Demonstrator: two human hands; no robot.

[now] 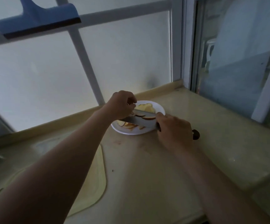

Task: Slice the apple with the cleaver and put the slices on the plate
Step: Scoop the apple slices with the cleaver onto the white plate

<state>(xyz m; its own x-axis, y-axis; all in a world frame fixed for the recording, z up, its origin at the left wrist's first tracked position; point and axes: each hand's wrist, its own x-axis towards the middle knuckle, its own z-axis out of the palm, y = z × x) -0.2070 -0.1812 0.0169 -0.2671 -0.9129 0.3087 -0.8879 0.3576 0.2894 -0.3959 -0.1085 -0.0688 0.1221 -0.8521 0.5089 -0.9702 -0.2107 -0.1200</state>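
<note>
A white plate [159, 109] stands on the counter near the back wall and holds several thin apple slices [144, 108] with red skin. My right hand [174, 128] grips the dark handle of the cleaver [140, 122], whose flat blade lies level over the plate with a few slices [148, 117] resting on it. My left hand [123, 105] is at the blade's far end above the plate, its fingers curled at the blade's edge by the slices. Whether those fingers pinch a slice is hidden.
A pale yellow cutting board [97, 183] lies on the beige counter [163, 167] at the near left. A frosted window with white bars rises behind. A blue squeegee [38, 18] hangs at the upper left. A glass panel [237, 62] stands at the right.
</note>
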